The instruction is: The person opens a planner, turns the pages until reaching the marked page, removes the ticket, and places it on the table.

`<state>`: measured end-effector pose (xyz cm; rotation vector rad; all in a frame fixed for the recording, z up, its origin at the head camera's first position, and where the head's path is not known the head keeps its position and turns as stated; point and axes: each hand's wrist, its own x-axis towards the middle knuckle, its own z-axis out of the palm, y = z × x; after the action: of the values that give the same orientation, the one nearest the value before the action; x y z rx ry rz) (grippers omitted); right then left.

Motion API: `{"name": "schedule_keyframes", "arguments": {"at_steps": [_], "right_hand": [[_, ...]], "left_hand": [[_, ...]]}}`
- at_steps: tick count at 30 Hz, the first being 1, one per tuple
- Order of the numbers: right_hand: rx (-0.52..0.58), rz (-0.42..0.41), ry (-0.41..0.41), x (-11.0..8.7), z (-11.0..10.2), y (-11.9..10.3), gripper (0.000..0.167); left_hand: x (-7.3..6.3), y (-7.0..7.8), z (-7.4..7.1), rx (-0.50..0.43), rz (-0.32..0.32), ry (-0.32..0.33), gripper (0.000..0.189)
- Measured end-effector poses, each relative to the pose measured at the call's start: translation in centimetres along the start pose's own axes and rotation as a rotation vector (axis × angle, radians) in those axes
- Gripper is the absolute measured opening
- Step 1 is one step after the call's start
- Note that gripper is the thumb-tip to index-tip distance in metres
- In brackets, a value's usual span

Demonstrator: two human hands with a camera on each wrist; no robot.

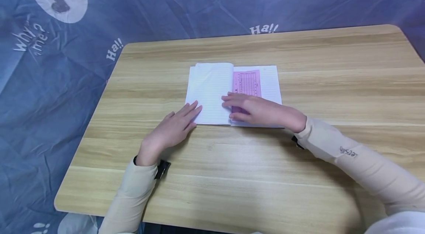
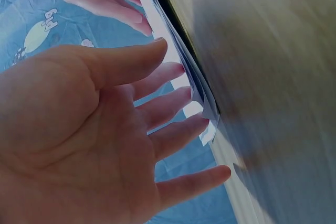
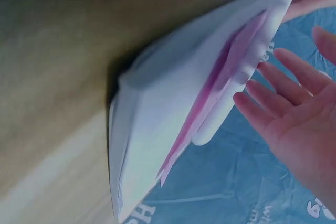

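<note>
An open lined notebook (image 1: 212,82) lies on the wooden table, its white pages spread to both sides of the fold. On its right-hand page, close to the fold, lies a pink slip (image 1: 247,82) printed with a grid. My left hand (image 1: 174,125) has its fingers extended, fingertips at the lower left corner of the left page. My right hand (image 1: 255,110) reaches across the right page with straight fingers at the fold, covering the lower part of the slip. In the right wrist view the pink slip (image 3: 215,87) stands slightly raised from the page.
The light wooden table (image 1: 232,175) extends around the notebook on all sides. Behind it and to the left hangs a blue cloth (image 1: 159,1) with white lettering and cartoon shapes. Beige sleeves (image 1: 358,160) cover both forearms, with a black strap clip (image 1: 162,169) at the left wrist.
</note>
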<state>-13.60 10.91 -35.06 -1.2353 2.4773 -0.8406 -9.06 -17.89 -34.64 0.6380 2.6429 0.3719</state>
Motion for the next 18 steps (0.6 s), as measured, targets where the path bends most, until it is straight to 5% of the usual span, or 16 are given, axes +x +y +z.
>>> {"name": "schedule_keyframes", "arguments": {"at_steps": [5,13,18], "right_hand": [[0.009,0.042,0.127,0.6,-1.4,1.6,0.033],[0.076,0.435,0.332,0.9,-5.2,5.5,0.038],[0.152,0.576,0.332,0.8,-6.4,7.0,0.038]], "left_hand": [[-0.1,0.0,0.0,-0.002,0.002,0.003,0.054],[-0.1,0.0,0.0,0.019,0.005,0.004,0.055],[-0.1,0.0,0.0,0.020,0.003,0.002,0.054]]}}
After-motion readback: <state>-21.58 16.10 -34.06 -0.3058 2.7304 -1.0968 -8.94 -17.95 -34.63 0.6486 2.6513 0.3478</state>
